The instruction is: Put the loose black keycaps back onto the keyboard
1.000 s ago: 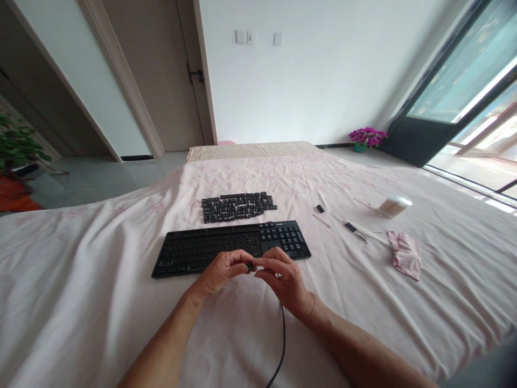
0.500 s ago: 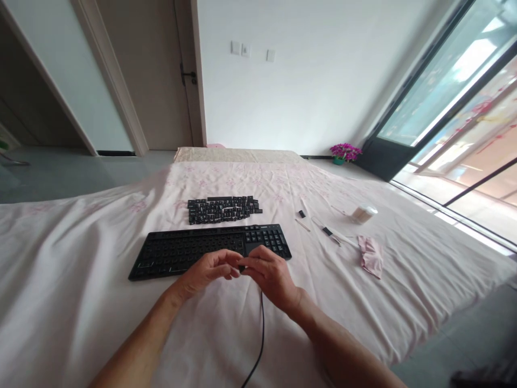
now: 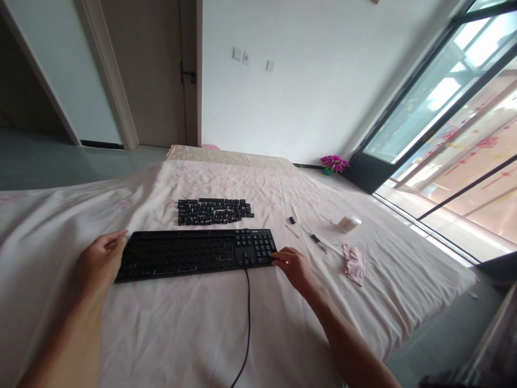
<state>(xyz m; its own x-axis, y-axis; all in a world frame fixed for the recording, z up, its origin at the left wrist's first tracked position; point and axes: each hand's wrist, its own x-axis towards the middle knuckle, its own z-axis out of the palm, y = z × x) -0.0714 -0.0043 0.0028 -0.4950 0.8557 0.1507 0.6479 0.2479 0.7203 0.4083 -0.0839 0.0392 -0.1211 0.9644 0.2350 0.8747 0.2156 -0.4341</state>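
A black keyboard lies across a pink bedsheet, most of its main keys off. Its black cable runs from the front edge toward me. My left hand rests at the keyboard's left end, fingers apart and touching the edge. My right hand sits at the right end, fingertips on the front right corner by the number pad. Neither hand grips anything that I can see. Beyond the keyboard lie several loose black keycaps set out in rows.
Right of the keyboard lie a small black keycap, thin sticks and a small tool, a pot of cotton swabs and a crumpled pink cloth. A potted purple flower stands on the floor by the glass door.
My hands were together in front of the keyboard, pinching a small black piece. They have moved apart to the keyboard's two ends. The view has swung to the right.
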